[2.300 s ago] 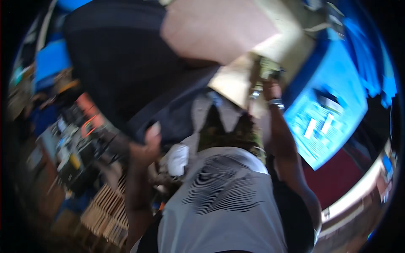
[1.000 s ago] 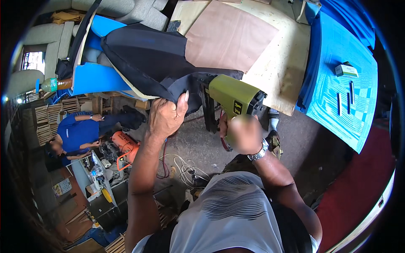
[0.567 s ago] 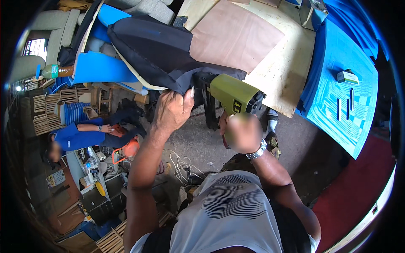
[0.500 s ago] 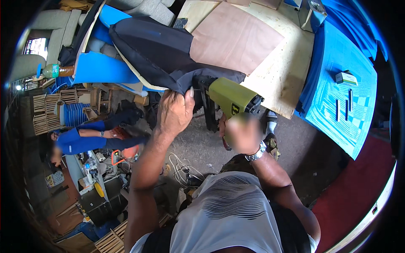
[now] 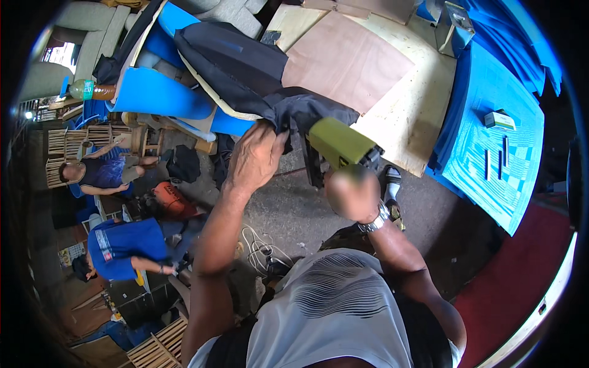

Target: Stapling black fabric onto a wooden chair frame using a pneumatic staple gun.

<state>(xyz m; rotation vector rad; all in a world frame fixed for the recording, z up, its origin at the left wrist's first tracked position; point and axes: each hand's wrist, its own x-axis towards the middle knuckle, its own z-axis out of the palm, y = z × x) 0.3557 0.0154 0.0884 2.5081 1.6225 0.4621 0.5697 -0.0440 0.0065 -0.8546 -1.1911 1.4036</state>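
Black fabric [image 5: 242,64] overhangs floor [image 5: 282,202], edge in left hand [image 5: 253,156].

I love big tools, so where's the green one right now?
In the head view, the green tool is just right of the middle, in the right hand, its front end by the black cloth near the left hand.

The black cloth [image 5: 236,64] spread from the centre of the view toward eleven o'clock, fairly smooth at its far end and rumpled near the left hand [image 5: 256,156], which pinched its near edge. The nail gun [image 5: 342,142], olive green with dark ends, sat near one o'clock, gripped by the right hand [image 5: 353,193]. It tilted, its nose toward ten o'clock, partly hidden by folds.
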